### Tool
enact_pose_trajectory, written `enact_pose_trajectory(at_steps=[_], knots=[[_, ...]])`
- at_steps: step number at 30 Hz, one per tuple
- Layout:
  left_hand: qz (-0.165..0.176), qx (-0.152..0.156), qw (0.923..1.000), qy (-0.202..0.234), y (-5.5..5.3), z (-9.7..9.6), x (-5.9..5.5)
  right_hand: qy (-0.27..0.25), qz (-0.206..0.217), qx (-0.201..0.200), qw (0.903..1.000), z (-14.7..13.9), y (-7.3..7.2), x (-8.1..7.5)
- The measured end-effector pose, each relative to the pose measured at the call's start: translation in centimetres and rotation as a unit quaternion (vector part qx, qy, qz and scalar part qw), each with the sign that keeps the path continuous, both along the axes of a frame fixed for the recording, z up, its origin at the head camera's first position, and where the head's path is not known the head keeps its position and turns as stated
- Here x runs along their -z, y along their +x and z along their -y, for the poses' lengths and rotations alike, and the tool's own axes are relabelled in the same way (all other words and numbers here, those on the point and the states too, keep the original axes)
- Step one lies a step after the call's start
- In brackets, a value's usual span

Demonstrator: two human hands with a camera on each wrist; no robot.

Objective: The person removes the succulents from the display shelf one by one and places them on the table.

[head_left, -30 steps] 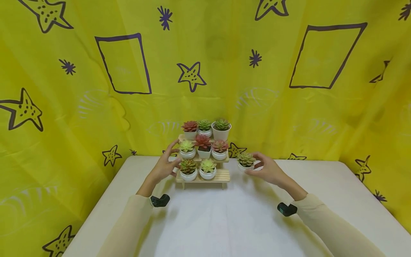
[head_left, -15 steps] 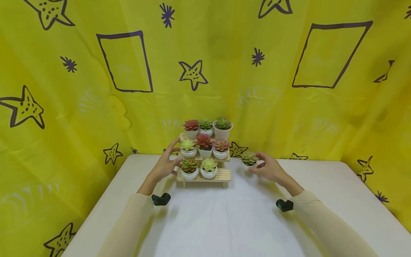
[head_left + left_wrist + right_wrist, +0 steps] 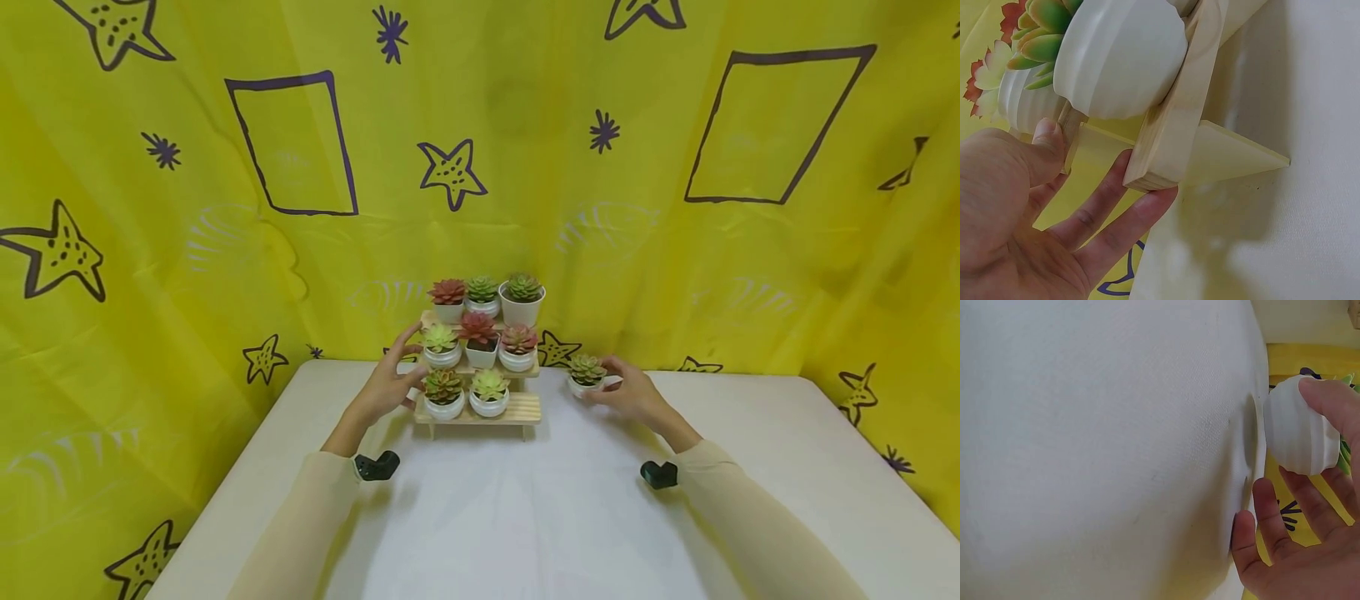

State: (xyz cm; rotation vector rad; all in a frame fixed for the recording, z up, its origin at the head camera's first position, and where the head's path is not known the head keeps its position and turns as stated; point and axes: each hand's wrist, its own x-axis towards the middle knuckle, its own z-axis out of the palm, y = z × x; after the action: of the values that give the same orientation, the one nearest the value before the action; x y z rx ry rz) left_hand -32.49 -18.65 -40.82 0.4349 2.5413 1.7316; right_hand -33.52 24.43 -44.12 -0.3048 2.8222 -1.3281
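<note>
Right of the wooden stand (image 3: 523,408), toward the back of the tabletop (image 3: 585,517), the R hand (image 3: 633,393) has a small potted plant (image 3: 587,375) pinched btwn thumb & first fingers, other fingers free; can't tell if the base touches down. Main risk, I'd say: narrow hold on a smooth, round pot, so it might slip or tip. L hand (image 3: 386,387) has thumb & fingers part-spread, touching the stand's left end, no firm grip; a nudge there could topple the other pots (image 3: 490,407). Vs. 1 sec ago: plant & R hand sit slightly farther from the stand; L hand approx. same spot.
</note>
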Motion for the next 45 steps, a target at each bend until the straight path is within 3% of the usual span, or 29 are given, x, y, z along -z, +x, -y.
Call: enact_pose_trajectory(at_steps=[15, 26, 45], knots=[[-0.005, 0.008, 1.0000, 0.002, 0.16, -0.01, -0.03, 0.010, 0.008, 0.006, 0.9999, 0.13, -0.52, 0.40], [-0.013, 0.017, 0.9997, 0.005, -0.01, 0.18, 0.16, 0.000, 0.053, -0.003, 0.9986, -0.09, -0.57, 0.45], [-0.008, 0.013, 0.9998, 0.016, -0.03, 0.07, 0.28, -0.002, 0.061, -0.009, 0.9981, -0.29, -0.53, 0.52]])
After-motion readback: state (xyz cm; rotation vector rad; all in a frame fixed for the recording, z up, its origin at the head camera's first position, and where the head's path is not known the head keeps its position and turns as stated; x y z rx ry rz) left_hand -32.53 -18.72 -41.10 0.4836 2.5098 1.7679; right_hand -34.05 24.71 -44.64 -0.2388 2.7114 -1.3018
